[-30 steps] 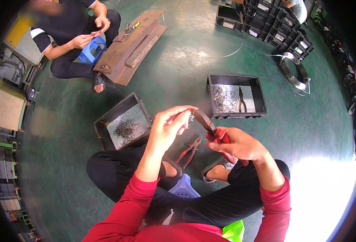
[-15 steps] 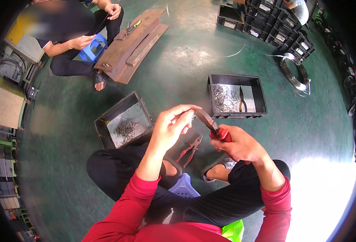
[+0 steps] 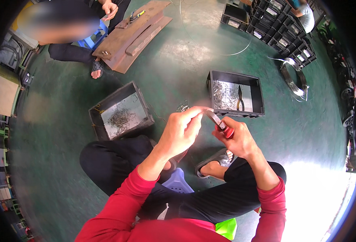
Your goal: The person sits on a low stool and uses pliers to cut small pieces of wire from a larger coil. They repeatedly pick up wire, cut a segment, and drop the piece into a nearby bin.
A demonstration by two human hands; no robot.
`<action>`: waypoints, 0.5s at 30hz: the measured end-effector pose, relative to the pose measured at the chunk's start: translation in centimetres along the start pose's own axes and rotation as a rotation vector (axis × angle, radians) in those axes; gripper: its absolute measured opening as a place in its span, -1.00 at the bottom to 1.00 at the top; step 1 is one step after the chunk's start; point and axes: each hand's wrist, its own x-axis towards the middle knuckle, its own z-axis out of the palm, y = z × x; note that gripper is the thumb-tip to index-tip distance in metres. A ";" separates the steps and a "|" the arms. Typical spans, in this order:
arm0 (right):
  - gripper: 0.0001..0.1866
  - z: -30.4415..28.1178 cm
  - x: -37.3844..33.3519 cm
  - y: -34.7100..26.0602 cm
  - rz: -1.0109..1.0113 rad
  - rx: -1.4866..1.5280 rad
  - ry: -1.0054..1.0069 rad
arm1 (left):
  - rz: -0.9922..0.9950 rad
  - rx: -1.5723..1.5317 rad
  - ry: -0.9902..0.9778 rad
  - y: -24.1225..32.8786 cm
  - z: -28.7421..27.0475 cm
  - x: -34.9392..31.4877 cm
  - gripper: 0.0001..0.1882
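Observation:
My right hand (image 3: 239, 139) is wrapped round red-handled pliers (image 3: 214, 118), jaws pointing up and left. Fingertips of my left hand (image 3: 183, 133) are pinched together at the jaw tips; what they hold is too small to make out. Beyond my left hand lies a small heap of bent wire pieces (image 3: 183, 107) on the floor. To the left, a black crate (image 3: 147, 121) holds a tangle of short wire pieces (image 3: 120, 117). Another black crate (image 3: 242, 114), ahead to the right, contains more wire pieces (image 3: 223, 94) and dark pliers (image 3: 240, 99).
A person (image 3: 71, 52) sits at the far left by a blue stool (image 3: 92, 40). Beside them, a rusty steel beam (image 3: 131, 34) bears a yellow-handled tool (image 3: 137, 16). Stacked black crates (image 3: 272, 22) and a wire coil (image 3: 294, 78) stand far right. Between my feet is a lilac plastic stool (image 3: 179, 182).
Both hands have shifted slightly right, the pliers staying at my left fingertips. My left hand now covers most of the red-handled pliers on the floor. The view has also shifted a little.

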 end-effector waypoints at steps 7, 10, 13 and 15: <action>-0.78 0.7 0.4 0.6 -0.056 -0.024 0.078 | 0.041 0.074 0.088 -0.1 1.0 -0.2 -0.72; -0.78 0.9 0.5 0.7 -0.062 -0.043 0.104 | 0.027 0.046 0.109 0.1 1.4 -0.3 -0.72; -0.77 1.0 0.6 0.8 -0.037 -0.056 0.114 | 0.029 0.029 0.142 0.2 1.7 -0.4 -0.72; -0.76 1.2 0.8 1.0 -0.030 -0.069 0.121 | 0.034 0.038 0.161 0.2 1.9 -0.3 -0.72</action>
